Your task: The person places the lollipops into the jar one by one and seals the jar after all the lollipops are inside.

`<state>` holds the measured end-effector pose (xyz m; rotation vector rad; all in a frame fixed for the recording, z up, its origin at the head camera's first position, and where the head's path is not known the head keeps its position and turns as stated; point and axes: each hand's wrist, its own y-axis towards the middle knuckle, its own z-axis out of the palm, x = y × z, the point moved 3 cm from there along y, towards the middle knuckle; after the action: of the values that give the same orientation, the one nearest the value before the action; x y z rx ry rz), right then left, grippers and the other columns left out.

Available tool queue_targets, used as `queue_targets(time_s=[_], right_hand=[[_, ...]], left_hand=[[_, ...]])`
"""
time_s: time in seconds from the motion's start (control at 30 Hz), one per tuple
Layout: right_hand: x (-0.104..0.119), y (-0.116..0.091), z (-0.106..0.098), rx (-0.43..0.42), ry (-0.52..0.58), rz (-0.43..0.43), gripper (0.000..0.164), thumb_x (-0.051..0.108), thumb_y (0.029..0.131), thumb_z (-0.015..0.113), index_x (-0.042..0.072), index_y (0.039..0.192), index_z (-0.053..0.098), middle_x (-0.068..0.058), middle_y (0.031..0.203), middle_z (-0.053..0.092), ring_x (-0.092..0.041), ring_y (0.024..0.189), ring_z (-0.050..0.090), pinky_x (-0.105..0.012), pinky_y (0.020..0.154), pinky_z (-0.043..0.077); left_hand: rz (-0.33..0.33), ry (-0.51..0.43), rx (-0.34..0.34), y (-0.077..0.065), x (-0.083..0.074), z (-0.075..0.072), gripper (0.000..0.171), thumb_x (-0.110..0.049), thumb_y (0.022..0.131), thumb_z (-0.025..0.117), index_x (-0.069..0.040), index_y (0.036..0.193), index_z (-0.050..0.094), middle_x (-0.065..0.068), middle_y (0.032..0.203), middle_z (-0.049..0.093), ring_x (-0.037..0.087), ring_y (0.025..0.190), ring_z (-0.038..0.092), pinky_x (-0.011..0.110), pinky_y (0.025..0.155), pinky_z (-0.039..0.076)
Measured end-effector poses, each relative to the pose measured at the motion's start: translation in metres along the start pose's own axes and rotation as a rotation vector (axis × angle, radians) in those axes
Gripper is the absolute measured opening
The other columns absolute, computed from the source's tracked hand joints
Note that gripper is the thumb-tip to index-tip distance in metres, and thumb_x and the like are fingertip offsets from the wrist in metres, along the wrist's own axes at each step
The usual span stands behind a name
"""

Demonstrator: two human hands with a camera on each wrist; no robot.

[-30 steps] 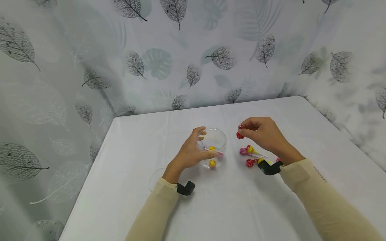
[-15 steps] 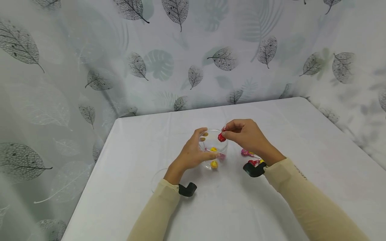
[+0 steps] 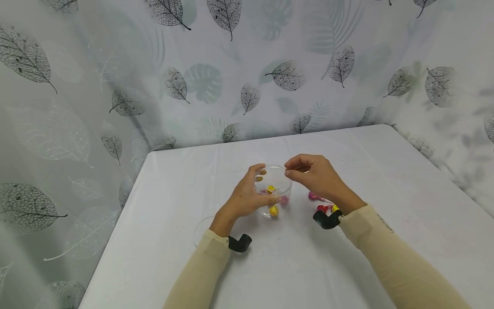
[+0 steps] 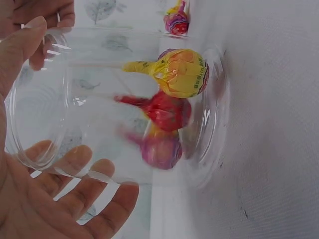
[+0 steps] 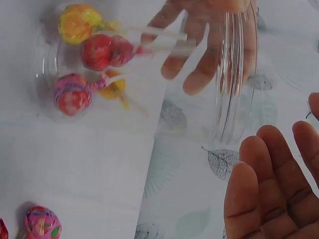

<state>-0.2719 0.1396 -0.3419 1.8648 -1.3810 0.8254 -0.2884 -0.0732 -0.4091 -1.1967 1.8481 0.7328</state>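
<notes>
A clear plastic jar (image 3: 275, 182) stands upright on the white table. My left hand (image 3: 245, 195) grips it from the left, thumb in front and fingers behind. Inside lie several wrapped lollipops, among them a yellow lollipop (image 4: 182, 74), a red lollipop (image 4: 170, 110) and a pink-purple lollipop (image 4: 160, 151), slightly blurred. My right hand (image 3: 316, 176) hovers at the right side of the jar's rim. Its fingers are loosely bent, and the right wrist view shows nothing between them. More lollipops, including a pink lollipop (image 3: 314, 196) and a red lollipop (image 3: 322, 208), lie under the right forearm, partly hidden.
A clear round lid-like disc (image 3: 197, 231) lies on the white tabletop (image 3: 173, 180), partly behind the left wrist. Leaf-patterned curtains (image 3: 247, 64) hang behind the table and at both sides. Each wrist wears a black camera mount (image 3: 240, 243).
My right hand has moved left from above the loose lollipops to the jar's rim and let go of a red lollipop, which is now inside. The left hand keeps holding the jar.
</notes>
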Motion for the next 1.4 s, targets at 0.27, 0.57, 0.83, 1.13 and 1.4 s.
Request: queue_targets(time_s=[0.27, 0.57, 0.83, 1.13, 1.4], right_hand=[[-0.014, -0.006, -0.016, -0.03, -0.06, 0.01, 0.018, 0.018, 0.099, 0.069, 0.008, 0.113, 0.074, -0.008, 0.107, 0.075, -0.025, 0.096, 0.066, -0.034, 0.076, 0.056], [-0.043, -0.01, -0.03, -0.014, -0.163, 0.107, 0.02, 0.018, 0.099, 0.068, 0.007, 0.116, 0.073, -0.01, 0.108, 0.074, -0.027, 0.099, 0.068, -0.035, 0.082, 0.055], [-0.075, -0.011, -0.037, 0.058, -0.294, 0.22, 0.026, 0.016, 0.097, 0.067, 0.0, 0.118, 0.072, -0.018, 0.113, 0.072, -0.037, 0.106, 0.064, -0.052, 0.092, 0.054], [-0.101, -0.014, -0.04, 0.168, -0.357, 0.347, 0.027, 0.014, 0.094, 0.069, -0.002, 0.115, 0.073, -0.02, 0.114, 0.072, -0.037, 0.103, 0.062, -0.056, 0.096, 0.052], [-0.117, -0.017, -0.037, 0.227, -0.395, 0.421, 0.022, 0.016, 0.094, 0.07, 0.0, 0.109, 0.074, -0.018, 0.108, 0.071, -0.029, 0.091, 0.06, -0.039, 0.08, 0.054]], left_hand=[[0.026, -0.007, -0.001, 0.001, 0.001, 0.0, 0.104, -0.039, 0.078, 0.093, -0.023, 0.16, 0.029, 0.004, 0.158, 0.047, 0.028, 0.147, 0.045, 0.055, 0.113, 0.042], [0.003, 0.007, -0.018, -0.002, 0.001, -0.003, 0.104, -0.039, 0.078, 0.093, -0.025, 0.16, 0.03, 0.0, 0.159, 0.047, 0.022, 0.146, 0.046, 0.053, 0.113, 0.043], [0.009, 0.001, -0.012, -0.002, 0.002, -0.003, 0.105, -0.036, 0.079, 0.093, -0.021, 0.161, 0.029, -0.002, 0.158, 0.047, 0.023, 0.147, 0.045, 0.054, 0.112, 0.044], [0.006, -0.005, -0.005, -0.001, 0.001, 0.0, 0.107, -0.039, 0.078, 0.094, -0.021, 0.161, 0.029, 0.002, 0.16, 0.046, 0.022, 0.147, 0.045, 0.056, 0.113, 0.043], [0.011, 0.011, -0.007, -0.001, 0.0, 0.001, 0.107, -0.04, 0.078, 0.094, -0.022, 0.161, 0.029, -0.003, 0.157, 0.047, 0.021, 0.146, 0.046, 0.055, 0.112, 0.043]])
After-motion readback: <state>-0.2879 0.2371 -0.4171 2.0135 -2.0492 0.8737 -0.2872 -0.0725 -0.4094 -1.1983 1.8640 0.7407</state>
